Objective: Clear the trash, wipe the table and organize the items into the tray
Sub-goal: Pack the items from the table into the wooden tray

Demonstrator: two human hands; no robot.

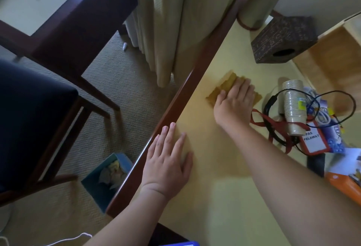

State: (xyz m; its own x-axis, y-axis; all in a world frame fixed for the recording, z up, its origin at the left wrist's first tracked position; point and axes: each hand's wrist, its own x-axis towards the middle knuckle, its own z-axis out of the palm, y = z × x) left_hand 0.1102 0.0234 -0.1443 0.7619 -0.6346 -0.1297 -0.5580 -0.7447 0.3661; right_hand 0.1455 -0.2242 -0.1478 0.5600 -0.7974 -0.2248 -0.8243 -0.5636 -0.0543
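Wiping underway: right hand (233,102) pressing flat on folded yellow-brown cloth (227,85), left hand (168,160) spread on pale yellow table (224,197); trash seemingly binned; clutter at three o'clock awaiting traying.

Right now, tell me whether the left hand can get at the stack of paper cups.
Probably not directly: the right hand, pressing the cloth, lies between the left hand and the cup stack.

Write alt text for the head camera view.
A right hand presses a folded yellow-brown cloth flat on the pale yellow table; the left hand rests flat near its edge. A stack of beige paper cups lies among tangled black cables to the right.
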